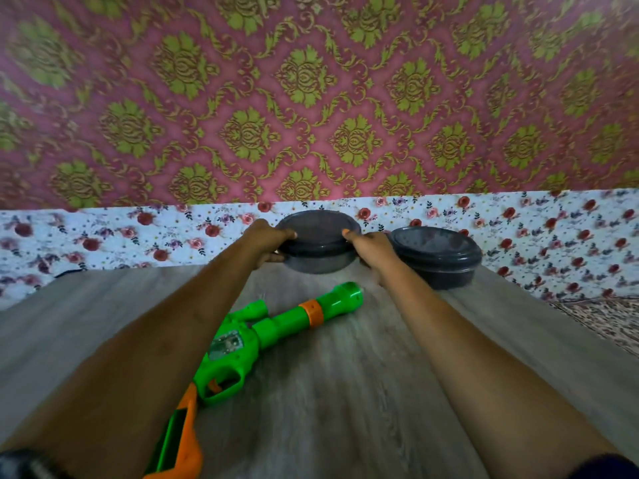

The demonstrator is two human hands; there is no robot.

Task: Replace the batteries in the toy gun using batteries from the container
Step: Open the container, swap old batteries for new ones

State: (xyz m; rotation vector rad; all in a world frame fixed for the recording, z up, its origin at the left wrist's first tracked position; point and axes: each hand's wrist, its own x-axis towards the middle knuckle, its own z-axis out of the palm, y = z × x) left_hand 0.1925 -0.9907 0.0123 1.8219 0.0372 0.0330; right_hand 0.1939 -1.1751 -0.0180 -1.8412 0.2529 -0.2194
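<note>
Closest to you, the toy gun (242,344) lies flat on the counter (363,392) between your forearms, orange stock toward you and green barrel angled away to the right. Nothing touches it, and I cannot tell where its battery door sits.

Beyond the muzzle, both of your hands are on the dark round container (318,254) at the far edge of the counter. Your left hand (266,243) grasps its left side, thumb on the rim of the lid (316,229) and fingers (278,258) curled under the wall. Your right hand (370,252) grasps the right side, thumb tip pressed on the lid's edge; its other fingers are hidden behind the hand. The picture is too blurred to show whether the container rests on the counter or is just off it.

The step looks like opening the lid to reach the batteries. Let the left hand pin the base down and have the right thumb peel up one edge. Work round the rim rather than yanking, so loose batteries don't spill, then set the lid aside clear of the gun.

A second dark lidded container (437,261) stands just beside your right hand, untouched. Behind both hangs a floral cloth (103,236).
</note>
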